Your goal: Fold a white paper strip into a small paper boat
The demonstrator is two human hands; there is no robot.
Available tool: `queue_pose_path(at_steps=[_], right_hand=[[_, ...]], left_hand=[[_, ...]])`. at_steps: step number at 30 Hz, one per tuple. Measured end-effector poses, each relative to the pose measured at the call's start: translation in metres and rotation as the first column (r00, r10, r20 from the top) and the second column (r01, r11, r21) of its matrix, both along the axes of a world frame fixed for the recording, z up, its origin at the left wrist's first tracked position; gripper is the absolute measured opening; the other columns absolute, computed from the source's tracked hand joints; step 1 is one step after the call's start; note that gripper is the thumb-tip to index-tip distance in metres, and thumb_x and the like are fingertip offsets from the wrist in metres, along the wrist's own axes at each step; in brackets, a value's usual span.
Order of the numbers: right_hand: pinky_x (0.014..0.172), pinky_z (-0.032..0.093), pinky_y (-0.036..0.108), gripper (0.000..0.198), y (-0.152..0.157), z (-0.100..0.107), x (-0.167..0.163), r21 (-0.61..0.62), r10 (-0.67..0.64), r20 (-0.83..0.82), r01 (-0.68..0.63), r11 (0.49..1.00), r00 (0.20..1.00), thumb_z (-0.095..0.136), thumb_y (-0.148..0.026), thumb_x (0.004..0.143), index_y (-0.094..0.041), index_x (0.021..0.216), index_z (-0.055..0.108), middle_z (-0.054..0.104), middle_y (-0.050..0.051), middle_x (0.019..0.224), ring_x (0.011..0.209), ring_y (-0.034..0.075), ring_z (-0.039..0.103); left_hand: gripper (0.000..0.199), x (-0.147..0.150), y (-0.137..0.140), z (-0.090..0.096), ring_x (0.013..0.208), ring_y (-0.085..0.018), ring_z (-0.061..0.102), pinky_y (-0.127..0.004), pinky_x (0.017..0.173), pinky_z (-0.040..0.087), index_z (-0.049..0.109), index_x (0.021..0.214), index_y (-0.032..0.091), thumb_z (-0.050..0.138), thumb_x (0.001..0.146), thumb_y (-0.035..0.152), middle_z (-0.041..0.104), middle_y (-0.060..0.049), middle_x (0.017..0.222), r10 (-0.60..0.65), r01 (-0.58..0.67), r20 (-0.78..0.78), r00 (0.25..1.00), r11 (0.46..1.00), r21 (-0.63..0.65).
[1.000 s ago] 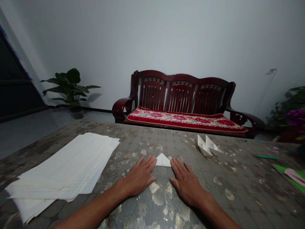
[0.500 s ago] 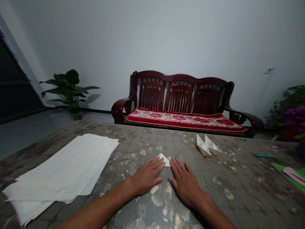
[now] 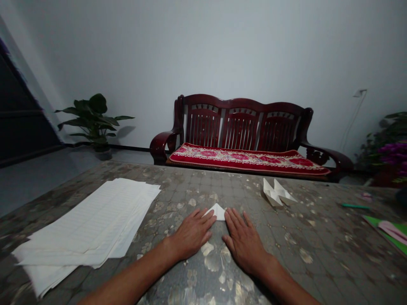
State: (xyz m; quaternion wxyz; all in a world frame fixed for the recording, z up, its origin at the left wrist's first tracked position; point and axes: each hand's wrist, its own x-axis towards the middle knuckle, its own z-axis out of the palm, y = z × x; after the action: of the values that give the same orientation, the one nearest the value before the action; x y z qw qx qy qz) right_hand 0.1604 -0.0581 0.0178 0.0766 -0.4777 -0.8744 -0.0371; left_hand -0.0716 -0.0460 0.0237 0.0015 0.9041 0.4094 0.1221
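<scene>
A small folded piece of white paper, triangular at its top, lies flat on the patterned tabletop. A crease runs down from its peak. My left hand lies flat with its fingertips over the paper's left part. My right hand rests flat too, fingers stretched out, its fingertips at the paper's right corner. The fingers hide both lower corners. To the right, beyond my right hand, stands a folded paper shape with pointed peaks.
At the left lies a stack of lined paper sheets. A green pen and a green sheet with a pink item are at the right. Behind the table stand a wooden bench and a potted plant.
My left hand has slid slightly left over the paper, showing more of its face and crease. The right hand has shifted slightly. The whole view has moved a little.
</scene>
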Motion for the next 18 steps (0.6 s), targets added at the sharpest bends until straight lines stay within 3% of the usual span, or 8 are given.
queue_pose_path(at_steps=[5, 10, 18], right_hand=[[0.123, 0.021, 0.047, 0.066, 0.001, 0.0, -0.014, -0.009, 0.126, -0.052, -0.127, 0.992, 0.991, 0.038, -0.05, 0.101, -0.011, 0.154, 0.032, 0.025, 0.011, 0.161, 0.15, 0.027, 0.024], [0.122, 0.024, 0.046, 0.064, 0.002, 0.0, -0.013, -0.057, 0.111, -0.067, -0.115, 0.992, 0.992, 0.038, -0.048, 0.101, -0.013, 0.155, 0.031, 0.025, 0.011, 0.161, 0.15, 0.026, 0.023], [0.122, 0.021, 0.05, 0.062, -0.001, 0.006, 0.007, -0.14, 0.052, -0.025, -0.055, 0.989, 0.998, 0.039, -0.04, 0.101, -0.014, 0.156, 0.027, 0.021, 0.011, 0.162, 0.15, 0.026, 0.022]], left_hand=[[0.05, -0.001, 0.001, -0.006, 0.142, -0.027, 0.04, -0.046, 0.117, 0.029, 0.043, 0.147, 0.025, 0.05, 0.097, 0.029, 0.044, -0.005, 0.155, 0.018, -0.019, -0.02, 1.0, 0.999, -0.035], [0.052, -0.005, 0.002, -0.01, 0.144, -0.024, 0.038, -0.047, 0.119, 0.026, 0.039, 0.149, 0.027, 0.048, 0.098, 0.031, 0.042, -0.006, 0.156, 0.023, -0.022, 0.012, 1.0, 0.998, -0.065], [0.056, -0.015, -0.007, 0.002, 0.148, -0.025, 0.03, -0.051, 0.121, 0.021, 0.035, 0.152, 0.023, 0.048, 0.098, 0.034, 0.034, -0.008, 0.159, 0.093, -0.097, -0.036, 0.995, 0.98, -0.175]])
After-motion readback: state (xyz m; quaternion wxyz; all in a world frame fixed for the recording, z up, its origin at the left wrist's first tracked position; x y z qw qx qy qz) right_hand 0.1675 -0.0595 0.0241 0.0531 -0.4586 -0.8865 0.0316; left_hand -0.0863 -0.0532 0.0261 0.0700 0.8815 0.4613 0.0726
